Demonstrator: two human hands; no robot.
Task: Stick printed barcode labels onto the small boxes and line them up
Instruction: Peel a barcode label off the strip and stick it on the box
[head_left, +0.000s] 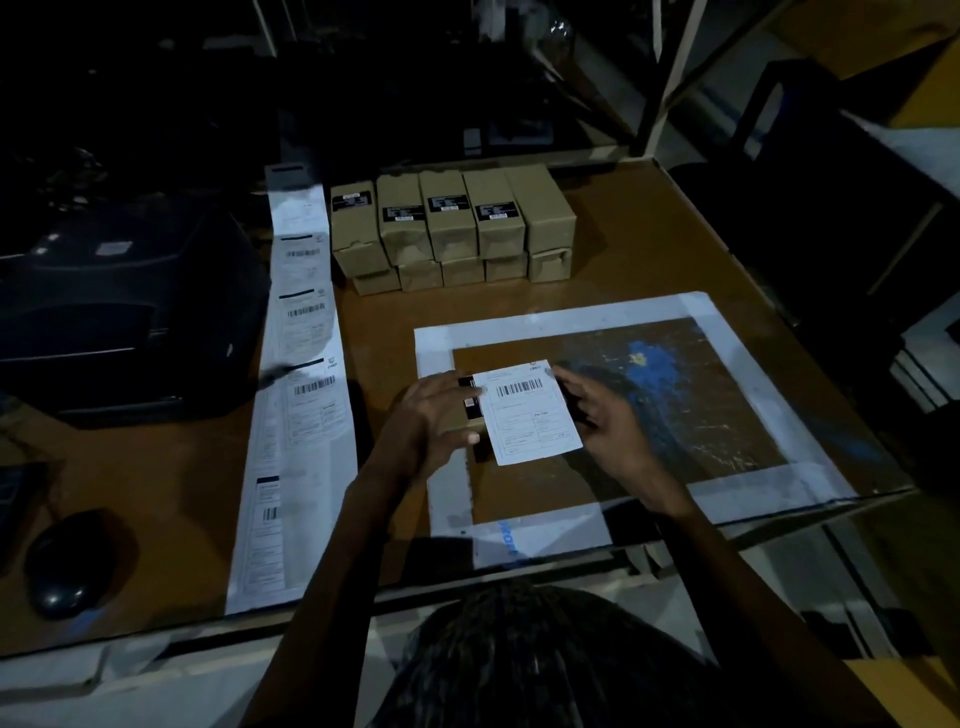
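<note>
- The table (623, 249) carries most of the remaining work; the taped square (571, 317) near its front edge serves as the working spot, and no finished, lined-up row of white-labelled boxes shows anywhere.
- The strip of printed labels (301, 374) runs down the left side with several barcode labels unpeeled; its far end fades into shadow.
- The stack of small boxes (452, 228) waits at the back in two layers; their tops show only black stickers, one none at all; I judge these undone.
- The label (530, 410) lies over one box (470, 423) inside the square; the box is mostly hidden, so adhesion is unclear.
- The left hand (436, 421) grips the box; the right hand (602, 415) pinches the label's right edge.
</note>
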